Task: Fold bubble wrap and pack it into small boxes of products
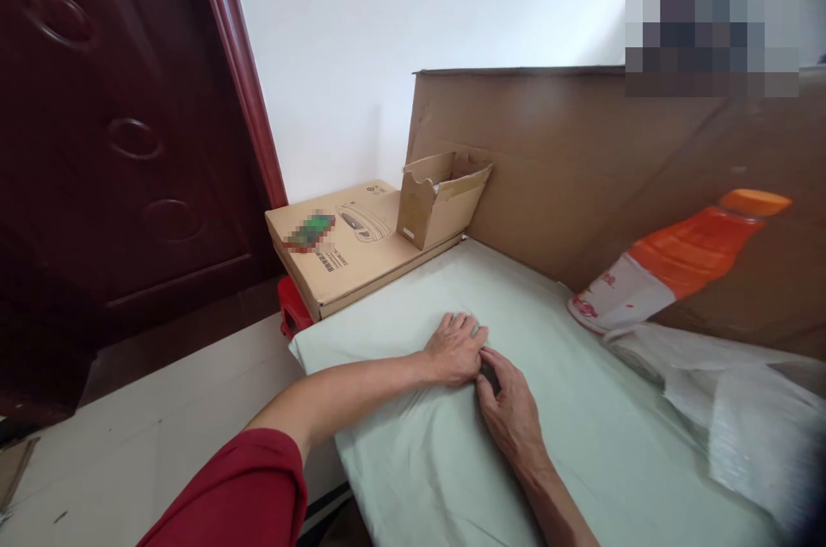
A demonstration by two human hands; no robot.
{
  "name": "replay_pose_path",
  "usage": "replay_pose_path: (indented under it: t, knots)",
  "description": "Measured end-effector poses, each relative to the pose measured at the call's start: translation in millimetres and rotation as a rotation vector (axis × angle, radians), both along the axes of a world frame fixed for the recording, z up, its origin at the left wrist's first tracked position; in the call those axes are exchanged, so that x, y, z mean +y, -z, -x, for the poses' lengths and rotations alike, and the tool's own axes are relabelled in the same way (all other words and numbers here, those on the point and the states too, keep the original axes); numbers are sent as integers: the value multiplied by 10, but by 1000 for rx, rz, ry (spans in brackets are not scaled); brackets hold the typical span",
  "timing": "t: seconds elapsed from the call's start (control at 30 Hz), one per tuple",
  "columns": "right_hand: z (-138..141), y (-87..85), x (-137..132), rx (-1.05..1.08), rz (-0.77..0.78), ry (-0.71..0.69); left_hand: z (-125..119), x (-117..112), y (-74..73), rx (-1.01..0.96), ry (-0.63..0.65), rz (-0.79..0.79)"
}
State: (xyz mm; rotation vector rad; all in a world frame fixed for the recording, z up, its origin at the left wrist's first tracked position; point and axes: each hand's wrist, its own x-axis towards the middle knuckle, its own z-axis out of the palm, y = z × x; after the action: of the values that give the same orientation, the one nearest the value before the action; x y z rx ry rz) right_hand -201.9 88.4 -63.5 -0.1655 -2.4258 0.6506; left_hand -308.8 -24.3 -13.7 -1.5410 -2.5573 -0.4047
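Note:
My left hand lies palm down on the pale green cloth, its fingers stretched forward and slightly apart. Touching its edge from the right is my right hand, whose thumb and fingers curve toward each other. A small dark patch shows in the gap between the right thumb and forefinger. Whether it is a held thing or only shadow is hard to make out. Whatever lies under the palms is hidden.
Ahead, a flat printed carton carries a small open cardboard box. A tall cardboard panel stands behind the cloth. To the right, an orange-and-white bottle leans against it beside clear plastic wrap. A dark red door is at left.

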Motion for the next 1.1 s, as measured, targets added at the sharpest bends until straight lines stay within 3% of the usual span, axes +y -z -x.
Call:
replay_pose_path:
  t: [0.13, 0.27, 0.37, 0.5, 0.63, 0.73, 0.8, 0.9, 1.0, 1.1]
  knots:
    - [1, -70, -87, 3, -91, -17, 20, -47, -92, 31, -34, 23]
    - [-470, -353, -211, -275, -208, -62, -197, -187, -154, 26, -49, 21]
    - [-1159, -553, -143, -438, -201, 76, -375, -292, -110, -1, 3, -2]
    - [-2395, -640, -207, -533, -145, 221, -623, -455, 125, 4, 223, -18]
    - [-3486, -572, -645, -464, -87, 279, -1196, -663, 304, 44, 546, -51]
    - [-3892, -615, -802, -371, -72, 271, -1711, -621, 247, 37, 765, -43]
    - [-3990, -779, -655, -306, -101, 366, -2059, -512, 175, 9, 884, -22]
    - [-4046, -1211, -62, -205, -264, 654, -2625, -392, 207, -13, 1098, -17]
    - [-4088, -1699, 707, -216, -466, 941, -3192, -429, 496, 80, 1340, -192]
    - [-4120, -2039, 1343, -416, -499, 1190, -3532, -545, 827, 49, 1341, -375]
